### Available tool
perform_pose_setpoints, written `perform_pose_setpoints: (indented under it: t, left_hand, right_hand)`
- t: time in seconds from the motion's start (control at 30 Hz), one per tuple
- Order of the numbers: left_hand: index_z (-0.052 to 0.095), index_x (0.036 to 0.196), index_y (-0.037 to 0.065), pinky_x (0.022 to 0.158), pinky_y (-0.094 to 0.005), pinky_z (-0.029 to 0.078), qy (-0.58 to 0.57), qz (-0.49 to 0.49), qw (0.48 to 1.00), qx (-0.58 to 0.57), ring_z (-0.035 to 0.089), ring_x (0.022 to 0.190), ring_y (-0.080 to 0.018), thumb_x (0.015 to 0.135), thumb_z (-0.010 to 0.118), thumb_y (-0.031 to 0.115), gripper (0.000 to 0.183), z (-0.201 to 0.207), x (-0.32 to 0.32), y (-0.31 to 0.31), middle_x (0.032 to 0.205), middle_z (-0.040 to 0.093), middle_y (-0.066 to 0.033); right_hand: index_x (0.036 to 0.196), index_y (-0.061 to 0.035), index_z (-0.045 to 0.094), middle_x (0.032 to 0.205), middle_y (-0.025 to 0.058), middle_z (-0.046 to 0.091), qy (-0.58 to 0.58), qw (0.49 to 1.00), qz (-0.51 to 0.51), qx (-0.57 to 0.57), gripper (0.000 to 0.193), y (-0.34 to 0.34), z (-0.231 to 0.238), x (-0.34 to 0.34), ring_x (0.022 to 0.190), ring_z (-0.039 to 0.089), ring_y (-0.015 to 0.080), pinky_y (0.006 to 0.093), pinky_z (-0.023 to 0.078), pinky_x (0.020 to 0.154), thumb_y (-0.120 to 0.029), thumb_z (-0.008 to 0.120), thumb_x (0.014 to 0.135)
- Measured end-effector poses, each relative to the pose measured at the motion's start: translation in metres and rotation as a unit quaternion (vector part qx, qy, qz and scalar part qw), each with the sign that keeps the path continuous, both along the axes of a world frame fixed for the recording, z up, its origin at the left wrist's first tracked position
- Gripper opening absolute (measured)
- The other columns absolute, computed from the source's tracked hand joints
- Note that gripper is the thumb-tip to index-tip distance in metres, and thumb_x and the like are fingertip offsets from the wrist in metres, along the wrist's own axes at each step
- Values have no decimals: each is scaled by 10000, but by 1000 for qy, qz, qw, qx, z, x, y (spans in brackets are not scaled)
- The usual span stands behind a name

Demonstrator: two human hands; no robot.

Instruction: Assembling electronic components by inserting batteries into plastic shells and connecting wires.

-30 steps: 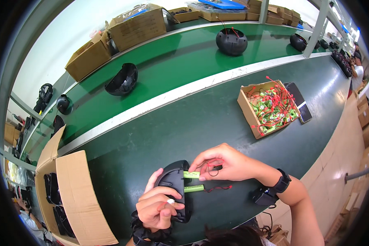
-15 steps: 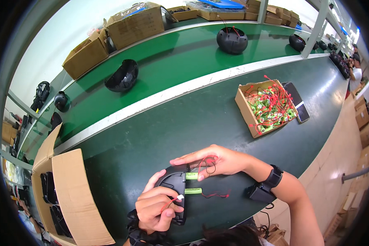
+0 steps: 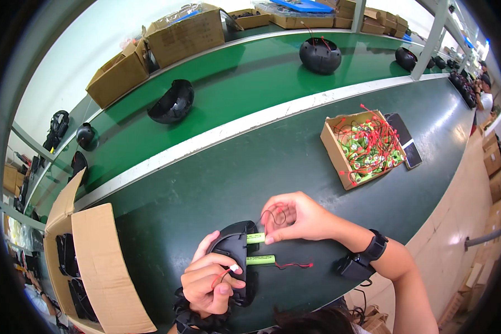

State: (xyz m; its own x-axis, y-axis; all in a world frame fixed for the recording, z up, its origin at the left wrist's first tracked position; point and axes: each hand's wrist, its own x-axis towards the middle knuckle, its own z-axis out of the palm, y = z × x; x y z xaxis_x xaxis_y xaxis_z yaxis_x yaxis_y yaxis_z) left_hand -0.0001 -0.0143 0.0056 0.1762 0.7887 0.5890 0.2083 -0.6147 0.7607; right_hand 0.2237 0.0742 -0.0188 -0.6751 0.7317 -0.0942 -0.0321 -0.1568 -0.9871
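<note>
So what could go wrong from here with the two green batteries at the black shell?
The upper green battery, by the right hand, juts past the black shell's edge and might slip if knocked. The lower green battery has a trailing wire that could snag.

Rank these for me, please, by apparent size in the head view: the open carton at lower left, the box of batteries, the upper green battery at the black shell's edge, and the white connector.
Largest to smallest:
Open carton
Box of batteries
Upper green battery
White connector
</note>
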Motion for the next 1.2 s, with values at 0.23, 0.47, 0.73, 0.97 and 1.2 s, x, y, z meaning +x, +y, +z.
perform_pose_setpoints:
  t: [0.23, 0.47, 0.73, 0.97, 1.2]
  left_hand:
    - [662, 588, 53, 1008, -603, 350, 51, 11, 998, 16, 650, 655, -197, 840, 579, 165, 288, 1, 5, -6, 523, 560, -18]
    - [479, 447, 102, 1024, -582, 349, 78, -27, 996, 13, 641, 631, -181, 951, 468, 244, 524, 7, 7, -1, 467, 560, 14]
    - [510, 456, 95, 1013, -569, 365, 81, -23, 996, 3, 636, 630, -174, 974, 461, 320, 567, 6, 8, -4, 480, 555, 17]
    - [641, 586, 51, 1000, -563, 377, 73, -20, 997, 21, 635, 634, -192, 827, 566, 141, 268, 5, 8, -6, 522, 534, -28]
    - [636, 588, 50, 1002, -563, 379, 84, 26, 996, 36, 626, 635, -191, 838, 549, 105, 270, 3, 9, -11, 523, 526, -30]
  right_hand:
    - [873, -16, 643, 812, 15, 668, 83, 992, 10, -92, 133, -9, -2, -6, 753, 624, 61, 205, 513, 707, -41, 747, 794]
    - [1279, -11, 533, 1303, 99, 533, 90, 993, 40, 68, 542, 3, -1, -4, 1173, 515, 152, 296, 444, 955, -30, 745, 781]
    - [1222, -22, 600, 1275, 123, 596, 107, 990, 38, 87, 464, -2, -15, -15, 1210, 550, 244, 376, 478, 1003, 22, 721, 776]
    - [1183, -13, 621, 1265, 150, 598, 17, 995, 1, 96, 425, -10, 1, -20, 1204, 558, 239, 363, 497, 974, -18, 737, 774]
    - [1081, -58, 661, 819, 68, 588, -81, 875, -83, 471, 303, -15, 37, 5, 749, 618, 206, 306, 537, 691, -89, 724, 787]
